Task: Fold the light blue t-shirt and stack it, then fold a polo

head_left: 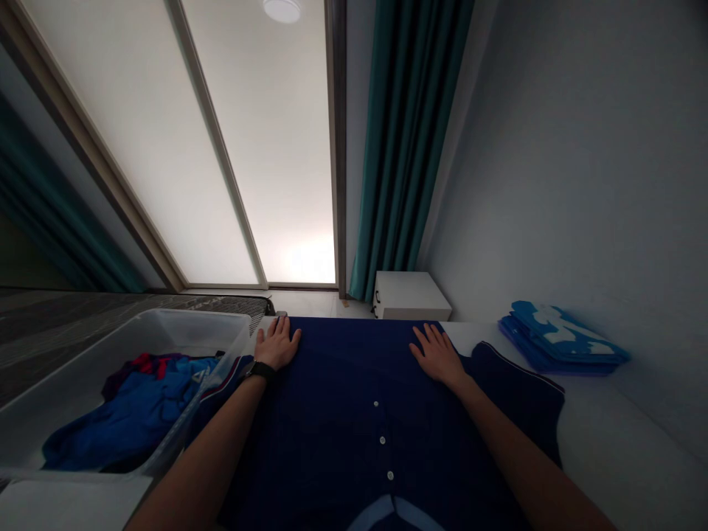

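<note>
Both grips are released: the left hand (275, 345) and right hand (438, 355) rest open and well apart, palms flat on the navy polo shirt (337, 435) beneath them, pressing the cloth evenly smooth.

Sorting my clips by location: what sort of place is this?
Probably a home bedroom: a teal curtain hangs by a frosted door, a clear bin holds clothes, and a navy shirt lies spread out.
</note>
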`<move>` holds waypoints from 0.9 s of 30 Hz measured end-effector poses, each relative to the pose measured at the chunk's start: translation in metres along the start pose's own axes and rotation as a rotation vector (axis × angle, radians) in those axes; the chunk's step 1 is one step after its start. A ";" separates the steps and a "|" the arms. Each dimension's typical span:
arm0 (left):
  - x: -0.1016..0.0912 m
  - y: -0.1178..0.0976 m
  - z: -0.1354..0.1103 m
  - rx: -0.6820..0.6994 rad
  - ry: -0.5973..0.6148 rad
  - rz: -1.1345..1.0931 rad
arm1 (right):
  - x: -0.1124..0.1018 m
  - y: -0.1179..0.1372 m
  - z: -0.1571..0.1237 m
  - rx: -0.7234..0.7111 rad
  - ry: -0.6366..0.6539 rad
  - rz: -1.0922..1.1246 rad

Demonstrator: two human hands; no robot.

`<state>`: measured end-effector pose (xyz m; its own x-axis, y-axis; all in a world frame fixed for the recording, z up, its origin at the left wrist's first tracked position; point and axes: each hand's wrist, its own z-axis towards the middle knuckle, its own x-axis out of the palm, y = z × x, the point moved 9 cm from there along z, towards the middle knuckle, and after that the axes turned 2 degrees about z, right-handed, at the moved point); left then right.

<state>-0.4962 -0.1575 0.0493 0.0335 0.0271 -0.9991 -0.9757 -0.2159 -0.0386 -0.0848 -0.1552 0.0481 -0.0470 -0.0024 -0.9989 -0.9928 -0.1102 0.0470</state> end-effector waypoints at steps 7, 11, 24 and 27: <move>-0.007 -0.021 -0.006 0.085 -0.054 0.035 | 0.002 -0.002 -0.014 0.074 0.004 0.003; -0.003 -0.042 -0.013 0.161 -0.055 0.030 | -0.002 -0.012 -0.027 0.136 -0.026 -0.019; -0.009 -0.056 -0.024 0.199 -0.102 0.036 | -0.008 0.006 -0.004 -0.056 -0.017 0.020; -0.008 -0.066 -0.035 0.229 -0.066 -0.002 | -0.005 0.012 0.001 -0.087 0.015 0.036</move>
<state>-0.4241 -0.1775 0.0588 0.0290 0.0926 -0.9953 -0.9995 0.0114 -0.0281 -0.0966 -0.1559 0.0533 -0.0798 -0.0227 -0.9966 -0.9771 -0.1961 0.0827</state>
